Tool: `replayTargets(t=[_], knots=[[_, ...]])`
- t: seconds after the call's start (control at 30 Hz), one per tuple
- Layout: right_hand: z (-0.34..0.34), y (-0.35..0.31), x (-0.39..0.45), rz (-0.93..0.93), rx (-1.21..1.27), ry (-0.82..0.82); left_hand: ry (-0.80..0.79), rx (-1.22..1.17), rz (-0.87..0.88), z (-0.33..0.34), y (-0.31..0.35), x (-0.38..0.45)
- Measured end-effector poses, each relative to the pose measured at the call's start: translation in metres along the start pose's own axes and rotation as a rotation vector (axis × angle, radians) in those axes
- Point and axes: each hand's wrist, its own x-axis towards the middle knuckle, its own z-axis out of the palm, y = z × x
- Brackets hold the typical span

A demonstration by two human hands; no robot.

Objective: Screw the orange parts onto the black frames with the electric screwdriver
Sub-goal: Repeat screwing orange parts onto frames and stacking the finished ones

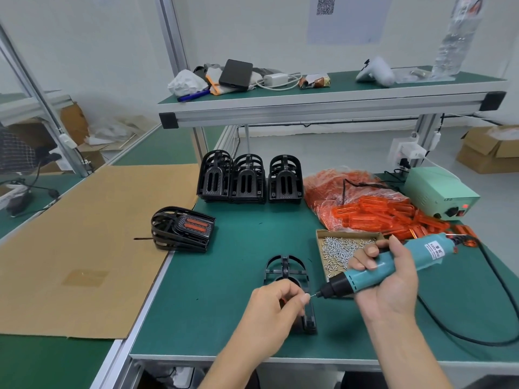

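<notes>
A black frame (285, 269) lies on the green bench in front of me, its near half hidden under my left hand (276, 307). That hand pinches a small screw (310, 295) between thumb and forefinger, right at the driver's bit. My right hand (386, 287) grips the teal electric screwdriver (387, 263), held nearly level with its black nose pointing left at the screw. A hint of orange shows under my left fingers. Loose orange parts (373, 214) lie heaped at the right.
A cardboard tray of screws (341, 249) sits beside the driver. Black frame stacks (248, 178) stand at the back; finished frames with orange inserts (182, 228) lie left. A green power unit (441, 193) and the driver's cable (494, 293) are at the right; cardboard sheet (84, 242) left.
</notes>
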Motion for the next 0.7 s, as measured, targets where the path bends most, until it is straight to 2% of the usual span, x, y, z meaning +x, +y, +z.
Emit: replayTargets(t=[0.23,0.3,0.4,0.53,0.7], knots=[[0.025,0.008,0.007,0.015,-0.036,-0.078,0.051,0.286,0.241,-0.021,0.003,0.014],[0.036,0.011,0.01,0.028,-0.025,-0.095,0.089,0.293,0.269,-0.029,0.005,0.019],[0.053,0.013,0.014,0.028,-0.042,-0.108,0.105,0.223,0.237,-0.038,0.005,0.025],[0.068,0.017,0.016,-0.01,-0.147,-0.138,0.041,0.059,0.134,-0.045,0.002,0.029],[0.07,0.029,0.015,-0.097,-0.318,-0.149,0.054,0.208,0.099,-0.037,-0.016,0.035]])
